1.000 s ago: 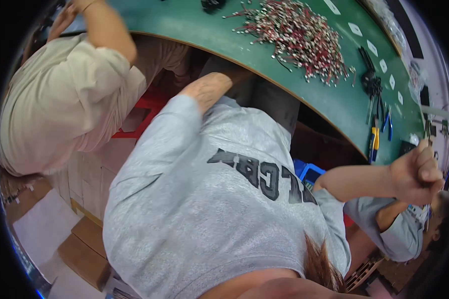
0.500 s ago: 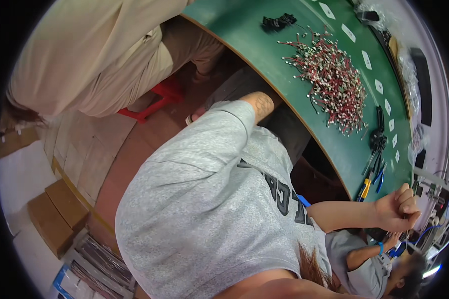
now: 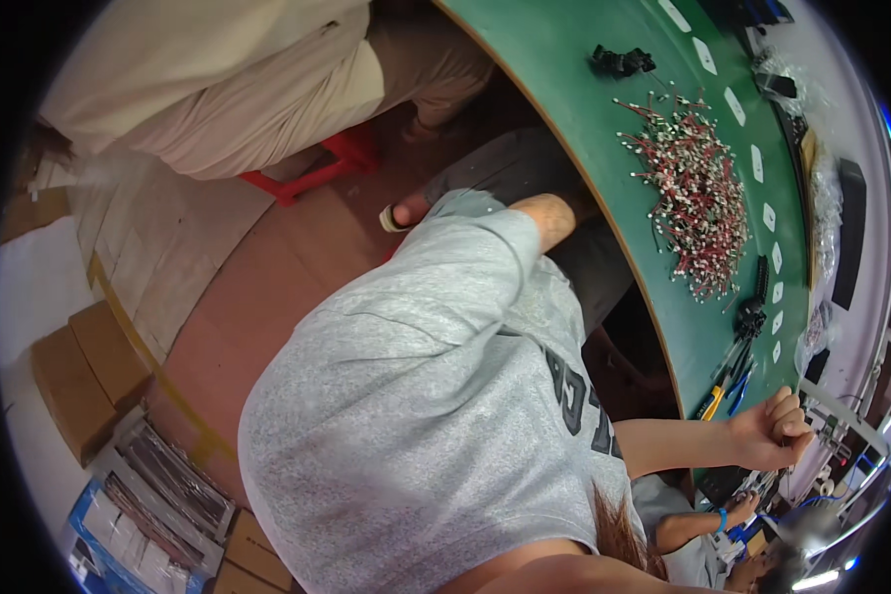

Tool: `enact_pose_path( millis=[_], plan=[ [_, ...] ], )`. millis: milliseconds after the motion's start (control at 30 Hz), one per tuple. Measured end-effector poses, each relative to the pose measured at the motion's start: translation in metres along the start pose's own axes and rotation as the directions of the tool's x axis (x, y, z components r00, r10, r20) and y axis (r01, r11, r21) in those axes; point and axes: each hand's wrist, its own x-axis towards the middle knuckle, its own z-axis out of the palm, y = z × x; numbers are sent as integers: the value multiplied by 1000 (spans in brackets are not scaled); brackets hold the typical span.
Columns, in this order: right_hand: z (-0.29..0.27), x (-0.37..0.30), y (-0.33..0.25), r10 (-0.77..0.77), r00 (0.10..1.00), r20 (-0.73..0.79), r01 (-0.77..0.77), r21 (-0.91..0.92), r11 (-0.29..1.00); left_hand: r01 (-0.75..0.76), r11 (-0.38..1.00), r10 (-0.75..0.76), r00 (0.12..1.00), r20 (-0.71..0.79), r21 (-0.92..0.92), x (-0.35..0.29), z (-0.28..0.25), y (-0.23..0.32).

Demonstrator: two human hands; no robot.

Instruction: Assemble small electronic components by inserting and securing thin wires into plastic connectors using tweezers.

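My right hand (image 3: pixel 772 430) is raised near the far right end of the green table (image 3: pixel 604 129). Its fingers are curled in a pinch. Something thin may be between the fingertips, but it is too small to make out. My grey-shirted torso (image 3: pixel 416 396) fills the middle of the view. The left elbow (image 3: pixel 549 220) is bent beside the table's edge, and my left hand is hidden. On the tabletop lies a large heap of short red wires with white connectors (image 3: pixel 698 203). A yellow-handled tool (image 3: pixel 711 402) and a blue-handled tool (image 3: pixel 739 392) lie nearest my right hand.
Black cable bundles lie at the heap's two ends, one far (image 3: pixel 622 61), one near the tools (image 3: pixel 750 317). White labels (image 3: pixel 757 163) line the table. A person in beige (image 3: pixel 267 89) is at upper left by a red stool (image 3: pixel 317 170); another (image 3: pixel 688 525) works lower right. Cardboard boxes (image 3: pixel 91 371) stand left.
The whole view has shifted, so the table and heap appear farther right and lower. My right hand stays pinched and appears slightly farther left in the picture.
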Motion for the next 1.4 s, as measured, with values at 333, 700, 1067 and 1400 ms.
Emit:
enact_pose_path(
  millis=[333, 700, 1067, 1400],
  plan=[
    [5, -22, 18, 35, 992, -119, -39, -31, 999, -110, 987, 141, 942, -304, 117, 32, 13, -52],
    [56, 7, 70, 145, 989, 22, -115, -500, 858, 114, 568, -1, 990, 138, -815, 58, -216, 175],
    [91, 106, 40, -9, 995, 100, 52, -437, 898, -98, 458, 142, 989, -37, -884, 179, -264, 236],
    [80, 148, 44, -206, 978, -36, 200, -121, 972, -276, 397, 215, 955, -203, -875, 228, -269, 279]
  ],
)
